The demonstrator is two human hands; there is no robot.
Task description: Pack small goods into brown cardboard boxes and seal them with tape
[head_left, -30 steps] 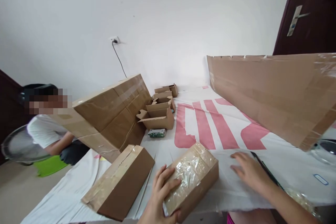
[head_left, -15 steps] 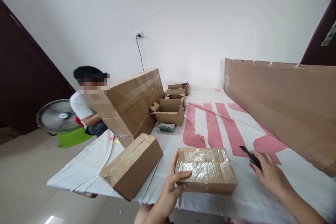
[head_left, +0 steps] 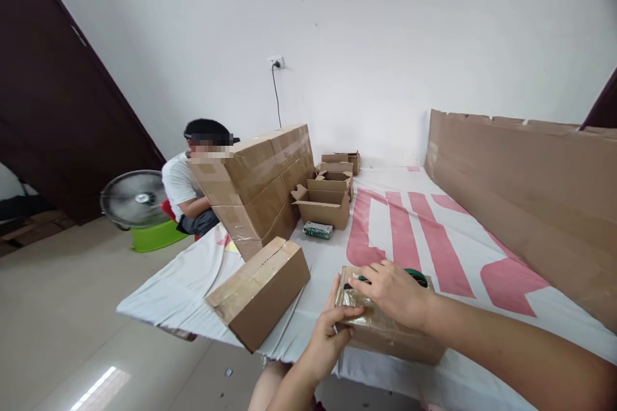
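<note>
A taped cardboard box [head_left: 409, 341] lies at the table's near edge, its top covered with shiny clear tape. My left hand [head_left: 330, 331] grips the box's left end, thumb on top and fingers along the side. Over the top of that box, my right hand [head_left: 395, 292] is closed around scissors [head_left: 417, 277]; a green handle loop shows behind the hand and a dark tip pokes out at its left, close to the tape. Most of the scissors is hidden by the hand. Another closed cardboard box [head_left: 260, 292] rests to the left of my left hand.
Stacked taped cartons [head_left: 270, 186] stand at the left table edge. Behind are several open small boxes [head_left: 322, 209] and a small green box [head_left: 318, 230]. A tall cardboard sheet [head_left: 525, 205] borders the right side. Beyond the stack, a person [head_left: 186, 186] sits near a fan [head_left: 135, 199].
My right hand has moved left with the scissors, from beside the taped box to over its top. My left hand keeps its grip on the box. The view has turned slightly left.
</note>
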